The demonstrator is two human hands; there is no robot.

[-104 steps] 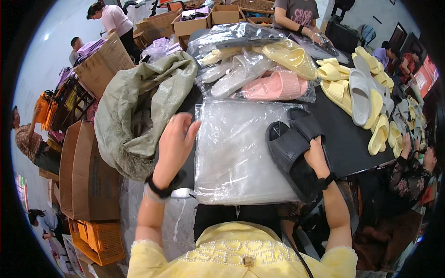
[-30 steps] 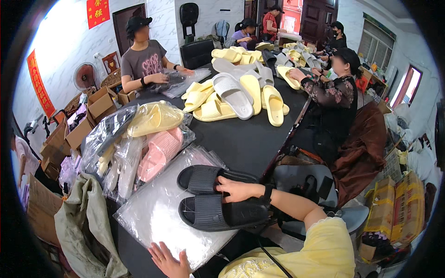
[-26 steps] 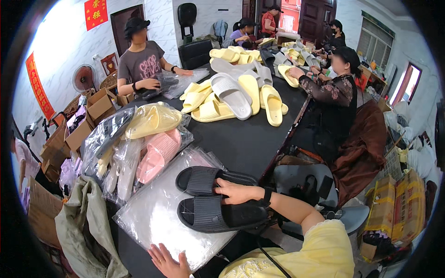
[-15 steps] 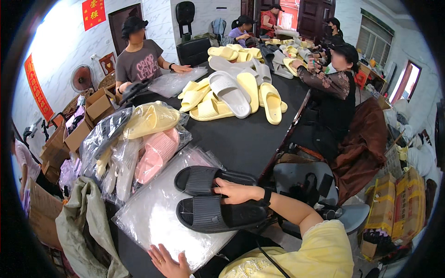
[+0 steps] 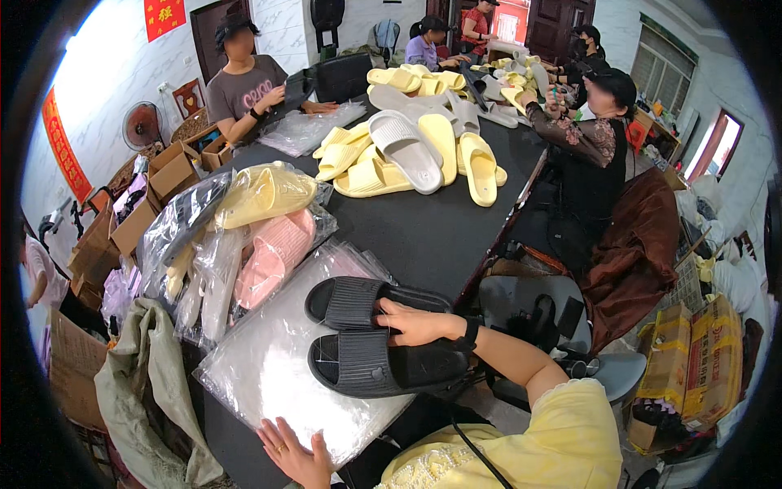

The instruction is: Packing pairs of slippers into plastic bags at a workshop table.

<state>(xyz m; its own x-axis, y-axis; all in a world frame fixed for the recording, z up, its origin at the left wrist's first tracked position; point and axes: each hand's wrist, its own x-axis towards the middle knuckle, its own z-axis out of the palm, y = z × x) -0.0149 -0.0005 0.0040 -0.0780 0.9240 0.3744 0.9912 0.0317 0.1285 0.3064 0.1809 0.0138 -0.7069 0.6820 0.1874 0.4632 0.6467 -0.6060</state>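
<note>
A pair of black ribbed slide slippers (image 5: 358, 359) lies side by side over a stack of clear plastic bags (image 5: 269, 359), toes pointing left. My right hand (image 5: 419, 322) is closed on them, its fingers tucked at the inner edges of both slippers behind the straps; the fingertips are partly hidden. At the near edge of the bag stack, my left hand (image 5: 297, 456) lies flat with fingers spread and holds nothing. Bagged slippers, including a pink pair (image 5: 277, 257) and a yellow pair (image 5: 265, 196), are heaped left beyond the stack.
Loose yellow and grey slippers (image 5: 403, 151) pile up farther along the black table (image 5: 407, 236). A grey-green cloth (image 5: 151, 399) hangs at the left edge. Cardboard boxes (image 5: 171, 175) stand left; a chair (image 5: 533, 310) is at right. Co-workers (image 5: 252, 85) work around the table.
The co-worker at the far left has raised a dark slipper in one hand. My hands keep nearly the same places, with the slippers still held; the view has shifted slightly.
</note>
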